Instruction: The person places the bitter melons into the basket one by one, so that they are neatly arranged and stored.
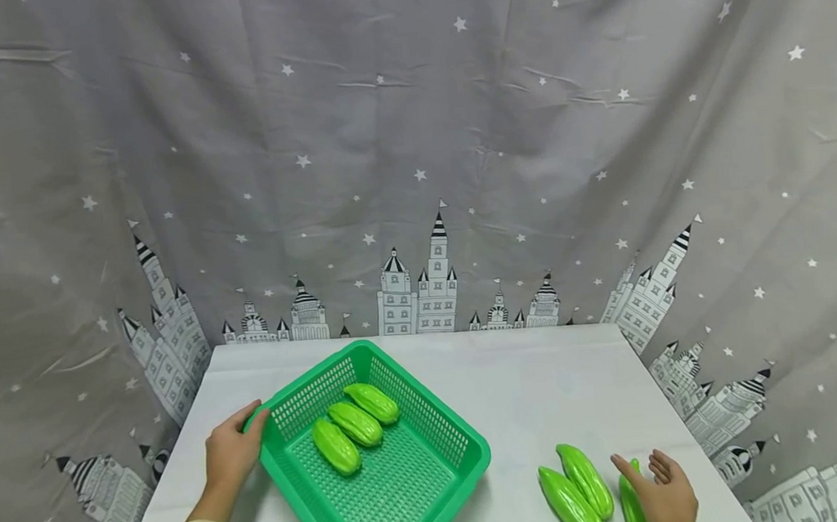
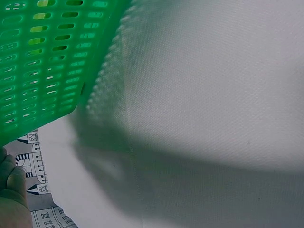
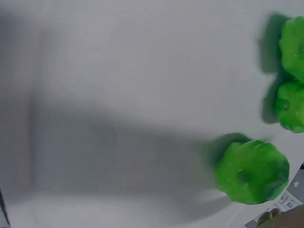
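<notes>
My left hand grips the left corner of a green plastic basket, thumb over the rim and fingers outside it. In the left wrist view the fingers show just below the basket's perforated wall. Three glossy bitter melons lie side by side in it, the middle bitter melon between the others. At the right, my right hand is beside and partly over a bitter melon, thumb and fingers spread apart. Its near end shows in the right wrist view, apart from the fingers.
Two more bitter melons, a left one and a right one, lie together on the white table between the basket and my right hand. A grey curtain with stars and castles hangs behind and along the sides.
</notes>
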The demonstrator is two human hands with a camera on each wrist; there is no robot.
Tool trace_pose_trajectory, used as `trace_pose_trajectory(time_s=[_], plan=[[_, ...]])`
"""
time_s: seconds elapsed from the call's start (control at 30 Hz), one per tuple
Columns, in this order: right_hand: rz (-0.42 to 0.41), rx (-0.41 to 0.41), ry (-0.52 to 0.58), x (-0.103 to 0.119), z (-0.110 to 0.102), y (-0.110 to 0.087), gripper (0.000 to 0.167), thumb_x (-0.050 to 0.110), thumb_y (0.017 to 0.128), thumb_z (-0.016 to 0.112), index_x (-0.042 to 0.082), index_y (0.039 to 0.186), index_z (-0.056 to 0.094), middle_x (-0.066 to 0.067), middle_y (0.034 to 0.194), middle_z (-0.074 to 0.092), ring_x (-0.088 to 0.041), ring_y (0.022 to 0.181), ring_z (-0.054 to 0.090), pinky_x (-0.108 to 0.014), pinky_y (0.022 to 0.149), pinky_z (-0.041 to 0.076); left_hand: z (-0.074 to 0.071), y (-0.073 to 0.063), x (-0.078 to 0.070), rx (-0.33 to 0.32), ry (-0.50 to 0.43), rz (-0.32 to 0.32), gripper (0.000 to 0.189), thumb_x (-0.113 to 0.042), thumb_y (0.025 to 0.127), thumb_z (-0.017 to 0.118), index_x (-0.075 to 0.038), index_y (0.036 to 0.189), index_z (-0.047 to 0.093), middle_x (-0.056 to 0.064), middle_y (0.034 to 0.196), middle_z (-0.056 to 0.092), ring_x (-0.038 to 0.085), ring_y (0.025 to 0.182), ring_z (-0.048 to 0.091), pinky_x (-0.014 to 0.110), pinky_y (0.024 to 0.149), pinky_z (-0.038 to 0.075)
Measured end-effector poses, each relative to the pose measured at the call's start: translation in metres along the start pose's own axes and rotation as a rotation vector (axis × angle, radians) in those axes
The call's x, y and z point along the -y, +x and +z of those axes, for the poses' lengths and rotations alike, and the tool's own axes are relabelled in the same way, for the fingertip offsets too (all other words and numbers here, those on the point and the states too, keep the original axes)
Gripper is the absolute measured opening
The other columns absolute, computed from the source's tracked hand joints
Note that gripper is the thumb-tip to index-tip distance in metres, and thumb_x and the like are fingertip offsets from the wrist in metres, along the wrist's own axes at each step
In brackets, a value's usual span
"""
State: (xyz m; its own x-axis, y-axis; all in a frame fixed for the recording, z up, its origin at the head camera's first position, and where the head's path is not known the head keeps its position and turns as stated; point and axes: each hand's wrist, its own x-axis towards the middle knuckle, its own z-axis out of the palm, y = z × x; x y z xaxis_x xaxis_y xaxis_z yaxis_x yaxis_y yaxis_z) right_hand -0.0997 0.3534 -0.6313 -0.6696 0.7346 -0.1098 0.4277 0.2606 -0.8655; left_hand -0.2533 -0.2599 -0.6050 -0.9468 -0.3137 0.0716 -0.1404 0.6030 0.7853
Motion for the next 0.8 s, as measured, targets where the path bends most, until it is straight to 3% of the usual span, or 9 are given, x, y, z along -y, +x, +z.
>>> trace_pose_trajectory(time_s=[0.2,0.43,0.63,0.8], plan=[[0.095,-0.029,-0.024,-0.017,0.0,-0.005,0.123,0.068,0.066,0.084,-0.014,0.145,0.038,-0.041,0.14,0.043,-0.056,0.131,0.038,-0.063,0.11,0.036,0.001,0.001,0.0,-0.001,0.001,0.0,0.051,-0.037,0.103,0.058,-0.002,0.14,0.057,0.024,0.142,0.053,0.048,0.134,0.044,0.061,0.111,0.035],[0.2,-0.037,-0.044,-0.03,0.004,-0.012,0.116,0.058,0.072,0.086,-0.015,0.146,0.035,-0.04,0.142,0.04,-0.056,0.133,0.036,-0.062,0.111,0.035,0.0,-0.001,0.0,-0.006,-0.001,0.003,0.048,-0.033,0.103,0.059,-0.001,0.139,0.057,0.023,0.141,0.054,0.048,0.134,0.044,0.06,0.112,0.035],[0.202,-0.004,-0.031,-0.039,0.003,-0.015,0.12,0.062,0.071,0.085,-0.016,0.145,0.033,-0.043,0.141,0.037,-0.057,0.132,0.035,-0.063,0.11,0.035,-0.001,-0.001,-0.002,0.004,0.0,-0.005,0.05,-0.034,0.104,0.058,0.0,0.14,0.056,0.024,0.141,0.053,0.048,0.134,0.044,0.061,0.111,0.036],[0.197,-0.015,-0.078,-0.039,0.003,-0.017,0.101,0.052,0.076,0.086,-0.015,0.139,0.043,-0.04,0.137,0.045,-0.055,0.125,0.045,-0.063,0.104,0.042,-0.001,0.0,-0.002,0.007,-0.008,-0.001,0.05,-0.035,0.104,0.058,0.0,0.14,0.056,0.024,0.142,0.053,0.048,0.134,0.043,0.06,0.112,0.035]])
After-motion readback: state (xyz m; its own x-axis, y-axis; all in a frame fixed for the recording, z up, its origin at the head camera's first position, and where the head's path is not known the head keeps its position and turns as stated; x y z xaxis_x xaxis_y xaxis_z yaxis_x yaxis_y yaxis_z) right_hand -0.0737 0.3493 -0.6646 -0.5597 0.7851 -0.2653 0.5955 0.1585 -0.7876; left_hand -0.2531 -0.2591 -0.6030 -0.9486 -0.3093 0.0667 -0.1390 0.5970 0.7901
